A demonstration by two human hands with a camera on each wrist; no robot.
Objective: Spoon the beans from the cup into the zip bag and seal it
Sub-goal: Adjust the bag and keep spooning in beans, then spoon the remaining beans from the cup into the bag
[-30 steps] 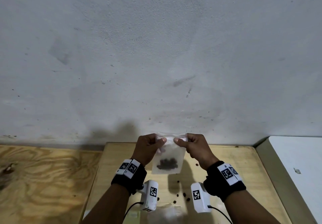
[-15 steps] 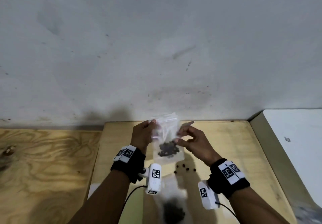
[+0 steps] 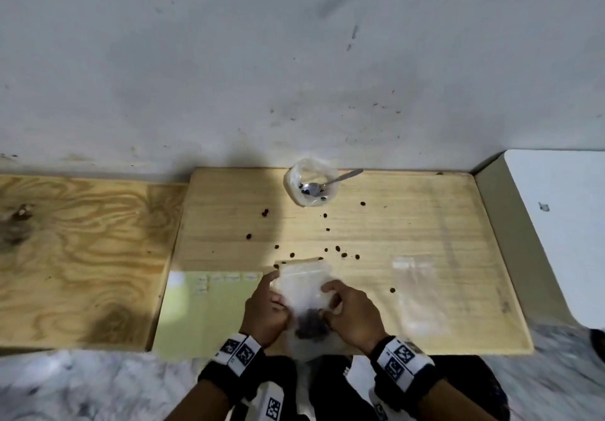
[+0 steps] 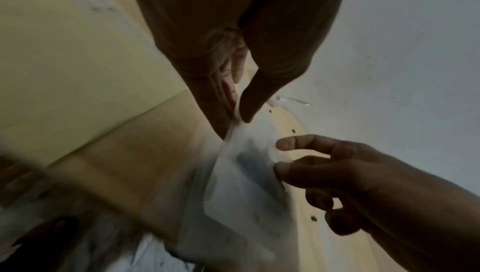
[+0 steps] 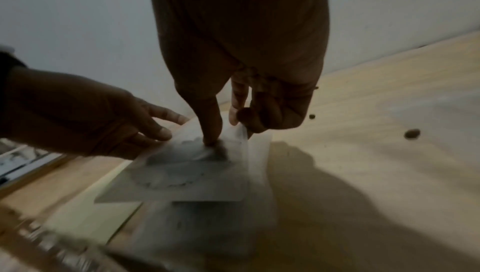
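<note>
Both hands hold the zip bag low at the table's near edge, left hand and right hand pinching its sides; best pinch along the strip end to end.

Makeshift workroom, perhaps: scuffed bare wall, raw plywood benches, tracking-tag wristbands.

Left hand: thumb and fingers pinch the left edge of the small clear plastic zip bag. Right hand: fingers curled, pinching the bag's right edge, thumb tip pressed onto its face. Both forearms extend forward, wrists close together, each in a black band.
</note>
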